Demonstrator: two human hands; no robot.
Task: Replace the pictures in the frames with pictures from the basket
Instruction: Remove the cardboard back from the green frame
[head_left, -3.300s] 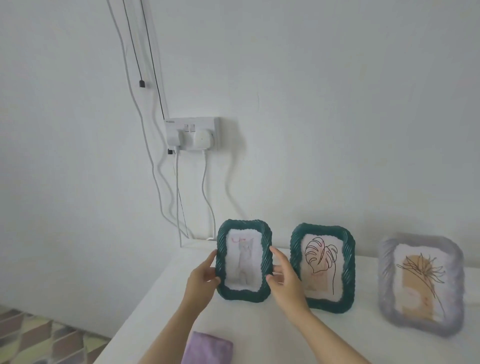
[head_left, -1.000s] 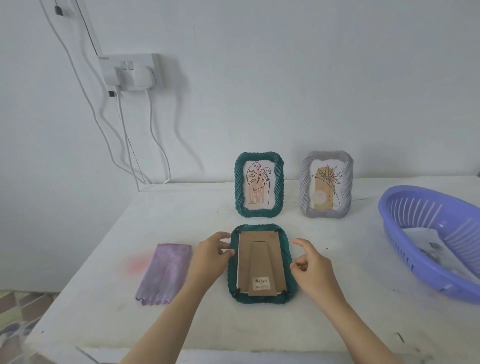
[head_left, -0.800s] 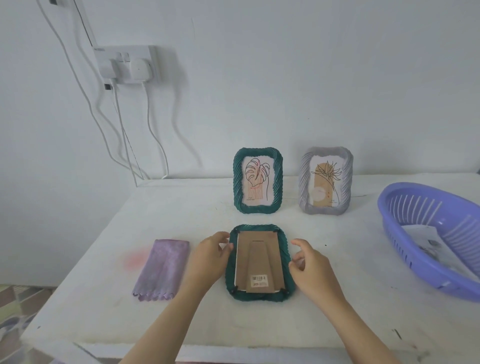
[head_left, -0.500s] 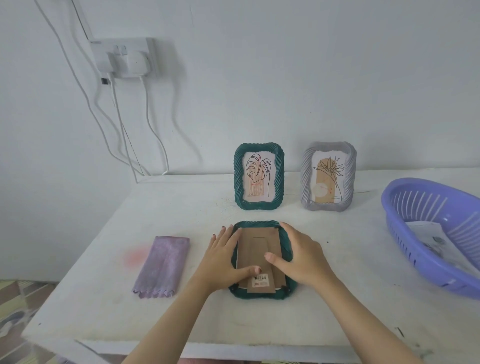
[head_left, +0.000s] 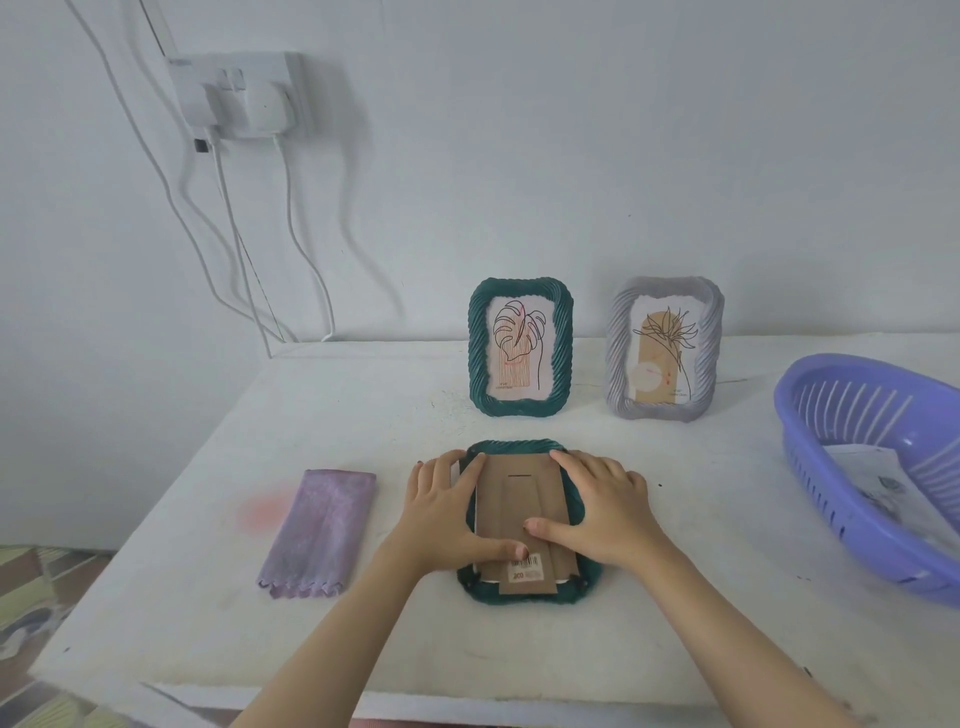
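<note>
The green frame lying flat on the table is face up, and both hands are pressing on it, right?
Not quite. The head view shows the green frame lying face down, with its brown cardboard back turned up. The rest is right: the left hand and the right hand both press flat on it.

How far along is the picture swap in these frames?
Done: the face-down green frame lies on the table, cardboard back up. In hand: the left hand and right hand press flat on that back, not yet lifted out. Left: nothing looks swapped; the standing green frame and grey frame stand upright facing forward, and the sheets lie in the purple basket.
</note>
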